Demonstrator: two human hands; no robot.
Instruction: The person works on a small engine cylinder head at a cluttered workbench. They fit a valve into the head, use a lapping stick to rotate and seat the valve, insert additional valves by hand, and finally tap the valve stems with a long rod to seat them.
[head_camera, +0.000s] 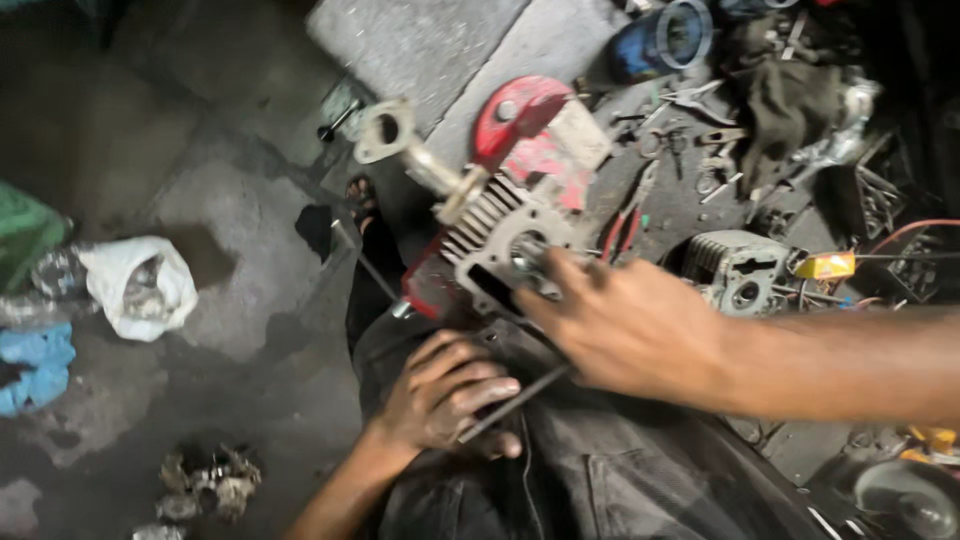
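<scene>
Small engine (500, 215), with grey finned cylinder and red cover, propped on the person's lap above dark trousers (600, 470). Right hand (625, 325), arm entering from the right edge, fingers extended onto the cylinder's end face; whether they grip cannot be told. Left hand (445, 395), bent at the wrist, curled loosely around a thin metal rod (515, 403) on the thigh. Beyond: a second engine block (735, 270), red-handled pliers (625, 225), scattered tools, a white bag (140, 285) on the concrete floor (250, 200).
</scene>
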